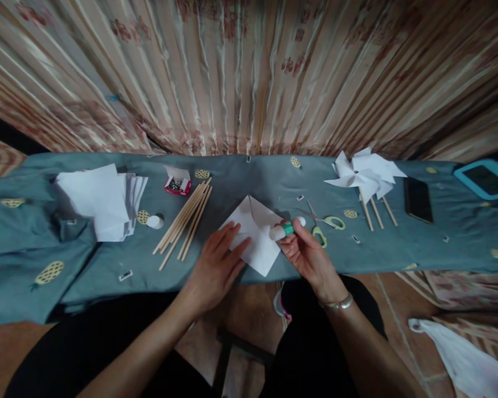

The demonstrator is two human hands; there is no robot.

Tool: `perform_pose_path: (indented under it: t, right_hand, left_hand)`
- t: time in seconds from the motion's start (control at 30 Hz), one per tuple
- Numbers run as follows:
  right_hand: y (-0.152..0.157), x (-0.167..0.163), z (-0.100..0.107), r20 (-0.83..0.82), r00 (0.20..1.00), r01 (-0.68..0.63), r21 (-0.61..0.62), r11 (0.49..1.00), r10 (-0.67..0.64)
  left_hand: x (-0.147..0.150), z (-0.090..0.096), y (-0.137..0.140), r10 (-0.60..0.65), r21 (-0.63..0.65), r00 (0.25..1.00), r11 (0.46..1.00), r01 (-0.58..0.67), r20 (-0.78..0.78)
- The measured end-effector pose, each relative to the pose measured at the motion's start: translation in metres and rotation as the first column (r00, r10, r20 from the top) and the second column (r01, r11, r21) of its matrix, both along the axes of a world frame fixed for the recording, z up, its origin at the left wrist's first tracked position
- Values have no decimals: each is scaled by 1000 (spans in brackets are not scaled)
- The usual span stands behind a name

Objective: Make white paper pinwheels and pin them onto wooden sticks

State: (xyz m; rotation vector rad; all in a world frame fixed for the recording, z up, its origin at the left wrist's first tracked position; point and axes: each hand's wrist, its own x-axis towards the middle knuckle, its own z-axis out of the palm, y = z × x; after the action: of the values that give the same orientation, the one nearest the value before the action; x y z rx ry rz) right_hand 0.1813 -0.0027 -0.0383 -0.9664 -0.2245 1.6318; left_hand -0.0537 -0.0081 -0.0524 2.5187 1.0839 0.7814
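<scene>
A square sheet of white paper (262,243) lies turned like a diamond before me, with a slit visible running in from its top corner. My left hand (219,265) rests with spread fingers on the paper's left side. Over the paper's right corner, my right hand (307,251) grips a glue stick (288,228) with a green and white body, tilted with its white end toward the paper. Whether that end touches the sheet I cannot tell. Just right of this hand lie scissors (326,222) with light green handles, blades apart.
Left of the paper are wooden sticks (186,218), a small open box of pins (177,182), a white cap (155,221) and stacked cut paper (99,202). Paper pinwheels (367,171) on sticks, a black phone (418,199) and a blue-framed device (487,178) lie to the right.
</scene>
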Motion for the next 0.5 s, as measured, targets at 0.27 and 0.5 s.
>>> perform_pose_path:
  t: [0.27,0.5]
  right_hand:
    - [9,-4,-1,462,885,4,111,994,-55]
    - [10,-15,-6,754,651,-153,243,958,-88]
  left_hand:
    - [27,-24,2,-39,-52,988,998,32,-151]
    - [29,-24,1,-35,-64,979,998,22,-199]
